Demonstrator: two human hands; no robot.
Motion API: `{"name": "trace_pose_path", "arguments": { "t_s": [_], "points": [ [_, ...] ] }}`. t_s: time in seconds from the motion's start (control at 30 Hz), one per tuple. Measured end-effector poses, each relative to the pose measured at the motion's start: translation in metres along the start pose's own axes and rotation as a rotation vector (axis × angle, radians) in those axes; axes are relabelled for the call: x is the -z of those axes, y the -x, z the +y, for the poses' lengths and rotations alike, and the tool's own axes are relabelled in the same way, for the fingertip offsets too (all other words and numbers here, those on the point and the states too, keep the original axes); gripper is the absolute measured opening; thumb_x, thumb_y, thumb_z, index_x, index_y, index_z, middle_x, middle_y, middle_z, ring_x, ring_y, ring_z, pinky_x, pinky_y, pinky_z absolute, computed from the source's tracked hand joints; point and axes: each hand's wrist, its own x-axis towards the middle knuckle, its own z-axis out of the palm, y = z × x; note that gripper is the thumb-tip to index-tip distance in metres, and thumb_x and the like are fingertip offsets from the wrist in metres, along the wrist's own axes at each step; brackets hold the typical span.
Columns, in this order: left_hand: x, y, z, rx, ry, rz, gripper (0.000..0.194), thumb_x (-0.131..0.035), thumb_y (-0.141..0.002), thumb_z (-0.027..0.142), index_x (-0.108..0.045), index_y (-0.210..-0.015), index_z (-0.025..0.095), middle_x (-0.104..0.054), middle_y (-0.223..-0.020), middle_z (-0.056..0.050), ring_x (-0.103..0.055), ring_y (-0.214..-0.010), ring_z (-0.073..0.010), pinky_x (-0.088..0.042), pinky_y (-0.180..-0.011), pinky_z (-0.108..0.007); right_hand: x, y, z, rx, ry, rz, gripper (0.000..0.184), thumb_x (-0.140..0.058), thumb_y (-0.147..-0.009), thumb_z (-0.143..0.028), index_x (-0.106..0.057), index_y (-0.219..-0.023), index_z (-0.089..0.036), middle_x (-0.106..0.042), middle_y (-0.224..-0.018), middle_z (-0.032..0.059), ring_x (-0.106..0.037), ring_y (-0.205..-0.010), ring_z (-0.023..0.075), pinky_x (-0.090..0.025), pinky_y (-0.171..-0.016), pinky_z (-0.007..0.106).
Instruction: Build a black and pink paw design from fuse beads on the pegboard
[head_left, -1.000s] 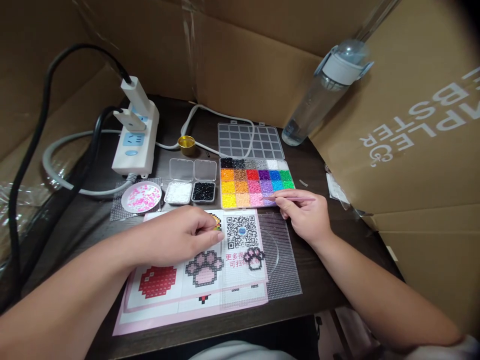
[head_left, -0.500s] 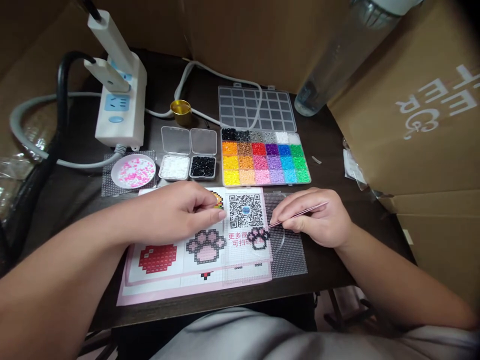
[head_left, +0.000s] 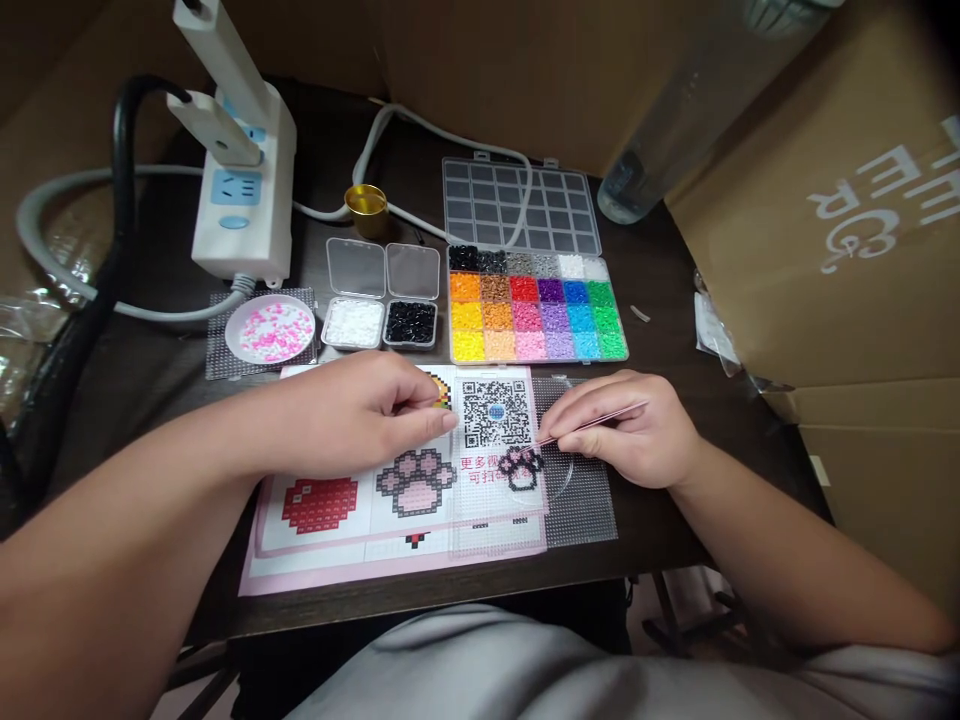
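My right hand (head_left: 626, 430) is closed on thin pink tweezers (head_left: 592, 423), whose tip touches the top of a small pink and black bead paw (head_left: 520, 467) on a clear pegboard (head_left: 577, 490). My left hand (head_left: 360, 410) lies curled on the pattern sheet (head_left: 330, 505), fingertips pressed together beside the QR code (head_left: 495, 412); nothing shows in them. Printed paw and red round patterns lie below that hand.
An open tray of coloured beads (head_left: 536, 318) sits behind the sheet, with white and black bead boxes (head_left: 381, 322) and a dish of pink beads (head_left: 270, 329) to its left. A power strip (head_left: 240, 190), cables, a gold cap (head_left: 365, 202), a bottle (head_left: 660, 150) and cardboard walls surround the table.
My right hand drew the tweezers back from the bead tray to the small paw on the pegboard. The view tilted downward. My left hand stayed on the sheet.
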Motion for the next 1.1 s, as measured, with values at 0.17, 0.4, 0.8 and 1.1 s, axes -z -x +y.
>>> {"name": "trace_pose_path", "arguments": {
  "t_s": [0.17,0.4,0.8,1.1],
  "points": [
    [0.0007,0.0006,0.0009,0.000,-0.033,-0.015,0.046,-0.049,-0.089,0.053,-0.042,-0.057,0.021,-0.041,-0.053,0.004,-0.037,-0.048,-0.0096,-0.028,-0.047,-0.025,0.0005,0.0006,0.0020,0.020,-0.002,-0.002,0.008,-0.080,-0.083,-0.012,-0.085,-0.086,-0.017,-0.084,-0.083,0.0089,-0.080,-0.074,0.0172,-0.065,-0.070,0.024],
    [0.0002,0.0006,0.0006,0.001,-0.027,-0.005,0.045,-0.050,-0.089,0.053,-0.043,-0.058,0.021,-0.042,-0.053,0.003,-0.038,-0.047,-0.0094,-0.028,-0.047,-0.026,0.0011,0.0005,0.0015,0.004,0.015,-0.012,0.008,-0.080,-0.083,-0.012,-0.085,-0.085,-0.018,-0.084,-0.083,0.0082,-0.079,-0.073,0.0172,-0.066,-0.070,0.025],
    [-0.0006,0.0011,-0.0003,-0.007,-0.025,0.006,0.046,-0.049,-0.090,0.052,-0.043,-0.057,0.021,-0.042,-0.052,0.003,-0.037,-0.045,-0.0084,-0.026,-0.046,-0.026,0.0011,0.0006,0.0024,-0.001,0.002,-0.002,0.008,-0.080,-0.084,-0.012,-0.085,-0.085,-0.019,-0.084,-0.083,0.0076,-0.079,-0.074,0.0172,-0.066,-0.070,0.025],
    [0.0005,0.0002,-0.0006,-0.012,-0.032,-0.001,0.045,-0.049,-0.090,0.051,-0.043,-0.057,0.021,-0.042,-0.052,0.003,-0.036,-0.045,-0.0088,-0.027,-0.046,-0.026,0.0004,0.0007,0.0028,0.025,-0.008,-0.002,0.010,-0.079,-0.083,-0.008,-0.085,-0.086,-0.017,-0.083,-0.083,0.0082,-0.079,-0.074,0.0162,-0.064,-0.071,0.023]
  ]
}}
